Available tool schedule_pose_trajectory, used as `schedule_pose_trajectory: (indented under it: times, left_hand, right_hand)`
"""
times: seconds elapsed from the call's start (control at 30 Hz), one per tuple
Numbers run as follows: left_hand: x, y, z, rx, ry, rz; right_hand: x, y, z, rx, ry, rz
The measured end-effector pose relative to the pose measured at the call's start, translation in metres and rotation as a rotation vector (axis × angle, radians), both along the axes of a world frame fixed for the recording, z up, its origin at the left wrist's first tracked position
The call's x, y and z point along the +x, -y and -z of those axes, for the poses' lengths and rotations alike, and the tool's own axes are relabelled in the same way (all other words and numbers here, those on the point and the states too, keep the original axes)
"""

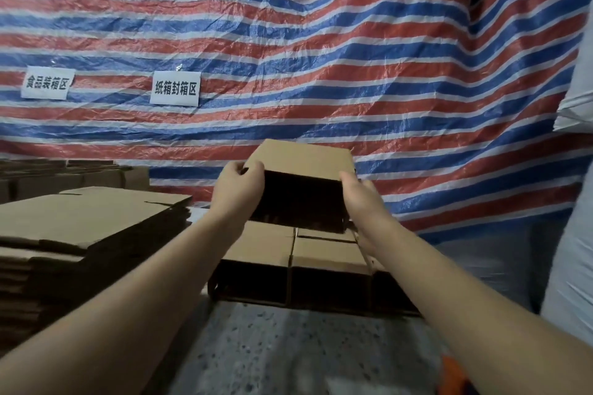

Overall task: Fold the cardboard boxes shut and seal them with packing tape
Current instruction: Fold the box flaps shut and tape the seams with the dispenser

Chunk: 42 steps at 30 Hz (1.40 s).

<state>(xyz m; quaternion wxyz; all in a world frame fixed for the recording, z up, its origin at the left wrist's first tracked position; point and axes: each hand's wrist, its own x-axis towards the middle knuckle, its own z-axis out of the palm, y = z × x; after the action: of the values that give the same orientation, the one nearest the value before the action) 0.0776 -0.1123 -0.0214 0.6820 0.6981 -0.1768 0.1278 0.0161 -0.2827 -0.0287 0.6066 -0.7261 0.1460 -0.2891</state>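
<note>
I hold a small brown cardboard box (303, 163) up in the middle of the view, above a row of made-up boxes (266, 247) on the speckled table (272, 349). My left hand (239, 189) grips its left edge with fingers curled over the top corner. My right hand (361, 194) holds its right side, the fingers hidden behind the box. The side of the box facing me is dark with shadow. No tape is in view.
A tall stack of flat cardboard blanks (83, 228) fills the left, with more boxes (64, 173) behind it. A red, white and blue striped tarp (321, 58) with two paper signs (175, 88) hangs at the back. White sacks (574, 234) stand at the right.
</note>
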Motion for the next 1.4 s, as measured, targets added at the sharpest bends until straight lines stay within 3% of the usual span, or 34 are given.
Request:
schedule_pose_trajectory:
  times: [0.17,0.33,0.63,0.9,1.07,1.2,1.4]
  left_hand:
    - [0.129,0.038,-0.001,0.09,-0.035,-0.089]
    - [0.229,0.061,0.03,0.188,-0.073,-0.089]
    - [0.324,0.082,0.069,0.225,-0.175,-0.057]
    - [0.33,0.086,0.095,0.285,-0.233,-0.11]
    - [0.312,0.084,0.076,0.224,-0.187,-0.212]
    - [0.266,0.081,0.049,0.25,-0.005,-0.304]
    - [0.144,0.067,0.02,0.228,0.082,-0.158]
  right_hand:
    - [0.129,0.04,-0.011,-0.064,-0.059,-0.058]
    - [0.232,0.069,0.014,-0.036,-0.198,-0.098]
    - [0.321,0.093,0.065,-0.058,-0.269,-0.103]
    - [0.323,0.091,0.082,-0.089,-0.358,-0.121]
    - [0.302,0.084,0.062,-0.122,-0.383,-0.115]
    - [0.262,0.071,0.034,-0.199,-0.344,-0.015]
    - [0.157,0.023,0.0,-0.247,-0.179,-0.007]
